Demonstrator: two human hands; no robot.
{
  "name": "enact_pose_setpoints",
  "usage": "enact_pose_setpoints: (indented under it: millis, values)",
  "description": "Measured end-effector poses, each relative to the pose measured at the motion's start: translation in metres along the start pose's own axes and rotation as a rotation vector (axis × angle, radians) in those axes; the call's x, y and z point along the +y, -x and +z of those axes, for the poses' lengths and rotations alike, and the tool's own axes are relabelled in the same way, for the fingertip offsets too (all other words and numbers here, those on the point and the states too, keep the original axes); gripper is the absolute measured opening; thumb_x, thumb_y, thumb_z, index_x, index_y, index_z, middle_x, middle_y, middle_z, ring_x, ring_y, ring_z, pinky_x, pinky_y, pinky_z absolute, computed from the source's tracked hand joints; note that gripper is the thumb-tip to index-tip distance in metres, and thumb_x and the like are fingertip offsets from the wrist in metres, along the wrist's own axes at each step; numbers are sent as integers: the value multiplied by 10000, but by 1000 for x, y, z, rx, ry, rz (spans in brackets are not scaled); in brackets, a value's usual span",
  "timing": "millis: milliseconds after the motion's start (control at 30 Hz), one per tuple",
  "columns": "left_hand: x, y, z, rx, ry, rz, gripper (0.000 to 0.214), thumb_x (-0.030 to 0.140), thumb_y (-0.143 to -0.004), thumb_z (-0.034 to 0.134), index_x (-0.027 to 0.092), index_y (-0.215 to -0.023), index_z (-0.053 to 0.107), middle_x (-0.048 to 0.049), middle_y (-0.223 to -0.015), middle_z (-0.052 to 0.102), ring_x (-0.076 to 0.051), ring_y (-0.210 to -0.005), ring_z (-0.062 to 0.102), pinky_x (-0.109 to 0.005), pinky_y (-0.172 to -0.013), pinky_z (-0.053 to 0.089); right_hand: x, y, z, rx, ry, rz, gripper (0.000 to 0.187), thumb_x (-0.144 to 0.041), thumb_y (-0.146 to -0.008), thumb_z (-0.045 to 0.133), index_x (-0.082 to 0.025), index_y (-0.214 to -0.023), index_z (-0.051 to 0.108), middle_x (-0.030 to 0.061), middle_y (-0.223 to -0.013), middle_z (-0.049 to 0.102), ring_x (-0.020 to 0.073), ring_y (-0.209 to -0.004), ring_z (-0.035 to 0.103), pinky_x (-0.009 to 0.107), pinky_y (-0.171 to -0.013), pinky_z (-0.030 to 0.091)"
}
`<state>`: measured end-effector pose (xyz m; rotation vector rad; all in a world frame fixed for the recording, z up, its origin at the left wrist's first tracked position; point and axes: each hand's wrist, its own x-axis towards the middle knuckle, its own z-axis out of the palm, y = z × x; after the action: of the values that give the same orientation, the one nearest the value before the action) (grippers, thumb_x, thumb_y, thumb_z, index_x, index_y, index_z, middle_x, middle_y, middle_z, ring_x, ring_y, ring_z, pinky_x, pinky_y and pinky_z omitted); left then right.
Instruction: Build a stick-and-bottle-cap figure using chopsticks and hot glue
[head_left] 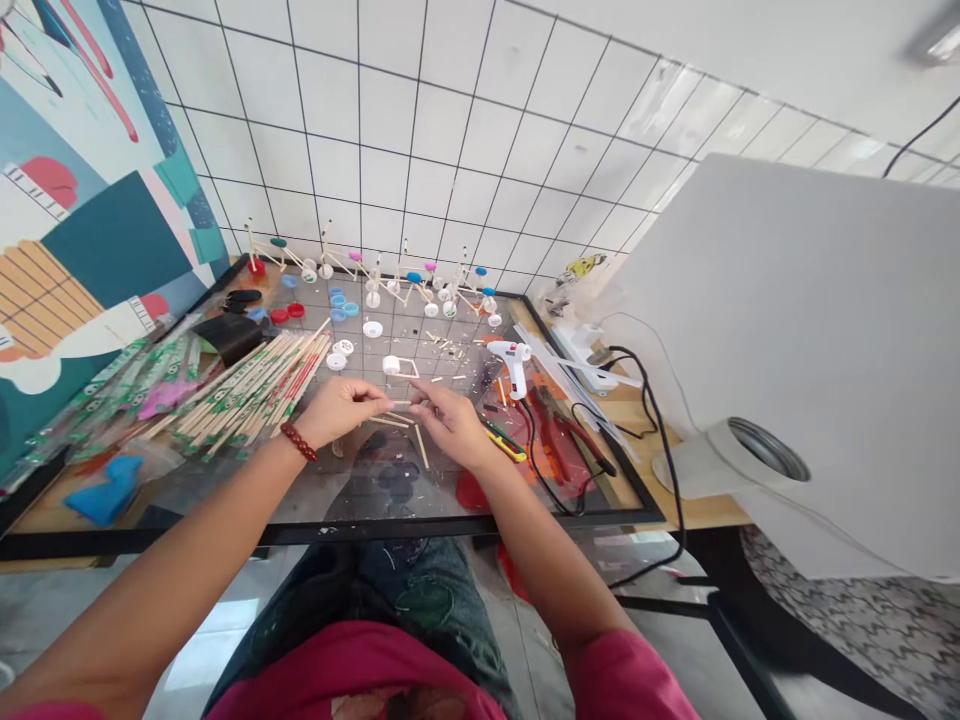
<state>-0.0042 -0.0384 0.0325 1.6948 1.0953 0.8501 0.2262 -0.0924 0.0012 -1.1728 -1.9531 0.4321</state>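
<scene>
A short wooden stick [401, 403] spans the gap between my two hands above the glass tabletop. The thumb and forefinger of my left hand [346, 408] pinch its left end. My right hand [453, 424] has its fingers closed at the other end. Just beyond them lies a white bottle cap [391, 366] with thin sticks joined to it in an angled frame. Below the hands rest more cut sticks, one of them a loose stick [421, 446] near my right hand.
Chopsticks in paper sleeves [247, 395] are heaped at left, beside a blue lump [105, 490] in plastic. Stick-and-cap models line the back. At right lie a white glue gun [511, 365], a yellow-green utility knife [506, 442], red-handled pliers [581, 440] and a black cable [667, 440].
</scene>
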Motion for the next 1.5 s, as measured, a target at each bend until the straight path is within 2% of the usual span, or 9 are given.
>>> enact_pose_setpoints:
  millis: [100,167,300,600,900,1100,1300,1400,1500]
  values:
    - [-1,3,7,-54,-33,48,273,454,-681,879,193,-745,829,-21,-641,700,-166,-605,571,-285,-579,446,1,0,6,-8,67,-46,193,-238,-1040,656,-252,-1125,829,49,-898,807,201,-819,733,312,-796,544]
    - [-4,2,8,-27,-37,100,259,397,-665,895,199,-823,838,-22,-689,716,-177,-634,593,-296,-610,481,2,1,6,28,94,-28,164,-223,-1017,678,-243,-1034,840,47,-855,810,207,-792,742,312,-778,546]
    - [-12,-4,3,42,-28,164,316,363,-658,907,196,-917,836,-41,-783,735,-192,-676,616,-321,-649,514,3,1,2,134,99,68,166,-228,-998,680,-231,-996,846,53,-865,828,207,-770,749,307,-755,560]
    - [-10,-2,4,4,-89,231,170,357,-795,757,212,-743,829,-65,-752,782,-217,-716,677,-317,-697,520,1,1,4,156,113,121,78,-212,-915,778,-220,-848,815,12,-734,765,171,-682,690,273,-702,508]
    - [-13,-2,2,39,-117,201,215,401,-791,759,210,-724,832,-53,-721,778,-215,-676,658,-311,-632,482,-2,1,3,91,150,68,173,-269,-996,707,-241,-832,757,20,-759,728,192,-756,678,303,-793,515]
    - [-10,2,6,75,-151,274,288,464,-818,724,225,-663,768,-39,-674,741,-198,-665,641,-311,-665,487,0,4,9,69,165,82,258,-277,-1048,602,-231,-802,669,3,-711,645,179,-706,609,295,-753,462]
    - [-4,6,10,18,-48,176,459,541,-924,609,219,-599,648,-17,-583,650,-171,-574,583,-302,-622,491,1,4,15,100,111,110,390,-358,-1092,513,-237,-730,592,-4,-662,597,172,-651,587,283,-687,439]
    - [-3,7,12,-7,35,99,480,573,-906,656,216,-585,643,-19,-570,638,-169,-576,569,-312,-626,473,1,4,17,143,91,97,395,-401,-1091,514,-235,-752,630,6,-679,634,180,-670,611,286,-695,457]
    - [-5,5,14,43,83,64,425,578,-877,716,215,-656,708,-27,-579,647,-186,-601,568,-337,-636,470,0,4,17,156,79,50,346,-409,-1078,546,-231,-829,707,24,-736,702,189,-708,646,292,-729,485]
